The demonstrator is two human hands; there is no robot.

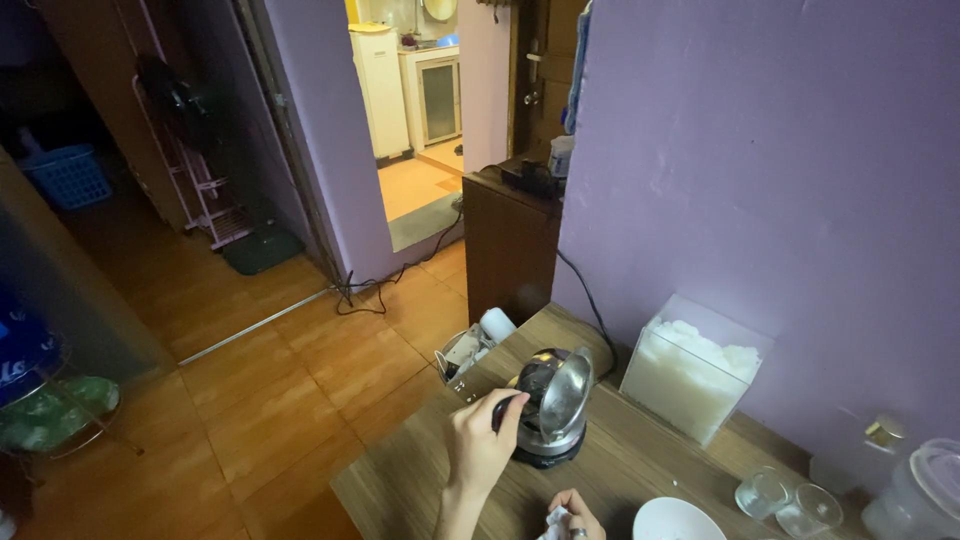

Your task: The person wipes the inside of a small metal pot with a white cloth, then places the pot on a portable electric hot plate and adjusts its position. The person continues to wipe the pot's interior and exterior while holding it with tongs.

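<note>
Surface: a wooden table (640,455) of mid-brown grain stands against a purple wall (760,180); its near corner juts out over an orange-brown tiled floor (290,380).
Room: a doorway (420,110) opens onto a brighter space with white cabinets; a dark wooden cabinet (505,250) stands beside the opening, and a black cable (385,285) trails across the tiles.
Left side: a blue basket (68,177) sits in shadow, with a white rack (200,190) nearby.
On the table: a clear box of white material (690,375) rests by the wall; two small glasses (785,500) stand just beside each other; a white bowl (678,520) is at the lower edge.
Kettle: a steel electric kettle (550,410) sits on its dark base near the table's far left edge, lid tipped up and open.
Hidden or cut off: the bowl, a clear lidded jug (920,495) at the right edge and the lower hand are all cropped by the frame; the contents of a small bin (465,355) beyond the table edge are hard to make out.
Left hand: the left hand (482,440) is closed round the kettle's black handle, fingers curled.
Right hand: the right hand (570,512) is mostly out of frame, fingers bent about something white and crumpled; how firmly it grips I cannot tell.
</note>
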